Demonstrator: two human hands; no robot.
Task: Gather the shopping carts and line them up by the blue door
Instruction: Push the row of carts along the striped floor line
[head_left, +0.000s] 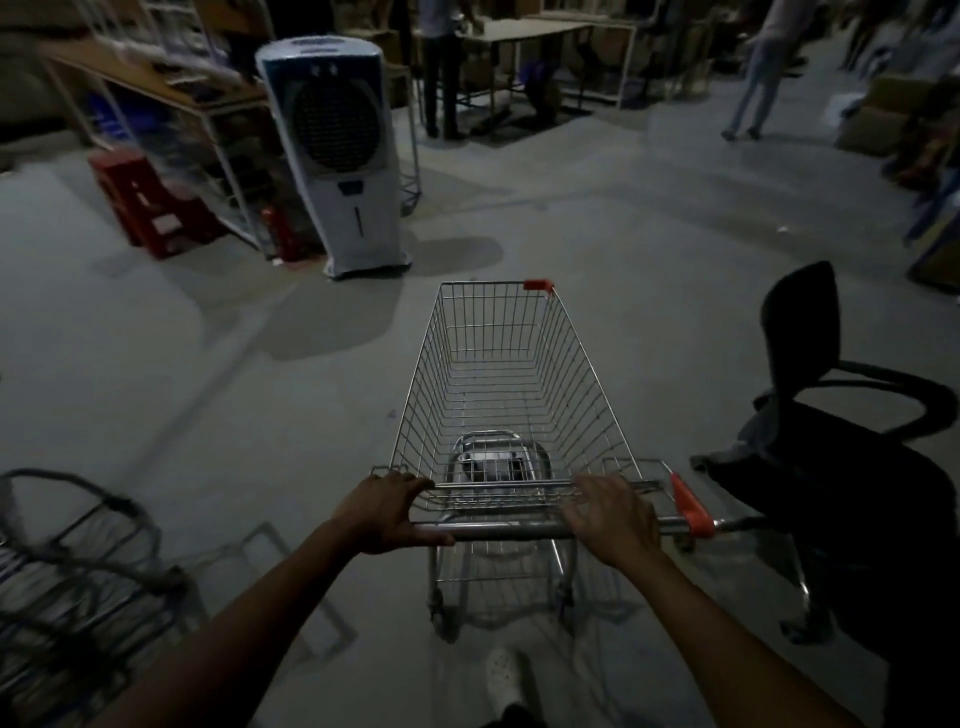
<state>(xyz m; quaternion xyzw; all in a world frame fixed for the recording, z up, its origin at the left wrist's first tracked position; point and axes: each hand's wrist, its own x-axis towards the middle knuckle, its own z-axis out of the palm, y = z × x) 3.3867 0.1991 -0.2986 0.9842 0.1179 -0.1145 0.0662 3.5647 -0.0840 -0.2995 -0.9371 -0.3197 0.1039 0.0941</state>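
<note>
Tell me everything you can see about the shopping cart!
The shopping cart is a silvery metal wire basket, empty, standing upright on a grey floor and pointing away from the camera. It has red plastic caps at a front corner and at the handle's right end, and a folded child-seat flap at the back. The left hand and right hand both grip its handle bar. A black office chair stands close on its right.

left hand (387, 512) and right hand (613, 514) grip handle | shopping cart (498, 374) empty | air cooler (337, 150) ahead-left
</note>
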